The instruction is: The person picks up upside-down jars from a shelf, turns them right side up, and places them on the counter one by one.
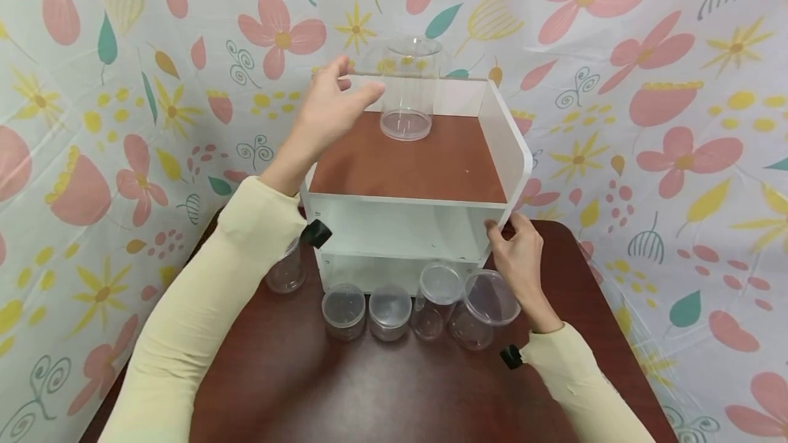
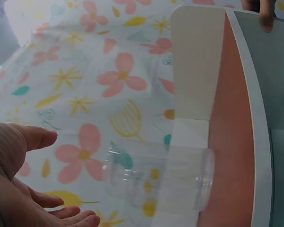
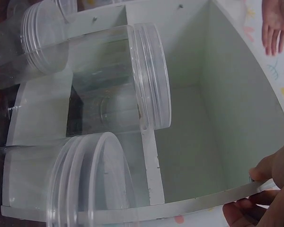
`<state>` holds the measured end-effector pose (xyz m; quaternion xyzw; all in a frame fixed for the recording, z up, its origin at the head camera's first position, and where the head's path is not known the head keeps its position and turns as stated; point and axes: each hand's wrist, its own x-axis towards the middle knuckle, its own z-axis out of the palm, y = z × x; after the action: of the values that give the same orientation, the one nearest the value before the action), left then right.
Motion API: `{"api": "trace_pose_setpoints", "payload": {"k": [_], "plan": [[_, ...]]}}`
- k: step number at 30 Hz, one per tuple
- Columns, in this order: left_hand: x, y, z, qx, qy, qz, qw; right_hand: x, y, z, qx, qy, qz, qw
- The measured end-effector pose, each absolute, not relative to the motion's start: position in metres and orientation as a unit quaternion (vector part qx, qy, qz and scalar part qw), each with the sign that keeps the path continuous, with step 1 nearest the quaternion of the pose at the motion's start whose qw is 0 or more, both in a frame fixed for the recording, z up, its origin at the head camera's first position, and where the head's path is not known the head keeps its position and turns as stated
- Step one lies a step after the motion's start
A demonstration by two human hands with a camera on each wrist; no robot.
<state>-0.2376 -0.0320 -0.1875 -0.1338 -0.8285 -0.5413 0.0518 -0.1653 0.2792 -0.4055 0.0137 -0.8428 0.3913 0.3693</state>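
Note:
A tall clear plastic jar (image 1: 408, 98) stands upright on the brown top of a white shelf unit (image 1: 400, 227). My left hand (image 1: 335, 104) is just left of the jar, thumb and fingers spread and apart from it. In the left wrist view, a gap shows between that hand (image 2: 33, 179) and the jar (image 2: 158, 177). My right hand (image 1: 520, 251) grips the front edge of the unit's right side panel. The right wrist view shows the thumb and fingers of this hand (image 3: 265, 189) on either side of the white edge.
Several clear lidded jars (image 1: 343, 312) stand on the dark wooden table (image 1: 394, 395) before the unit. Another clear jar (image 1: 287, 272) is at its left front corner, partly behind my left sleeve. A flowered cloth (image 1: 695, 156) hangs behind and at both sides.

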Motion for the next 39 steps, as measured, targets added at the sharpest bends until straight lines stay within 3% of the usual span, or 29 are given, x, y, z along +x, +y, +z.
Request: {"api": "trace_pose_setpoints", "payload": {"k": [21,39], "plan": [[-0.301,0.025,-0.198,-0.067,-0.839,-0.539,-0.034,-0.167,0.278,-0.404,0.011,-0.842,0.397,0.364],[-0.341,0.043,-0.198,-0.102,-0.838,-0.536,-0.004,-0.165,0.278,-0.405,0.005,-0.843,0.394,0.365]]}}
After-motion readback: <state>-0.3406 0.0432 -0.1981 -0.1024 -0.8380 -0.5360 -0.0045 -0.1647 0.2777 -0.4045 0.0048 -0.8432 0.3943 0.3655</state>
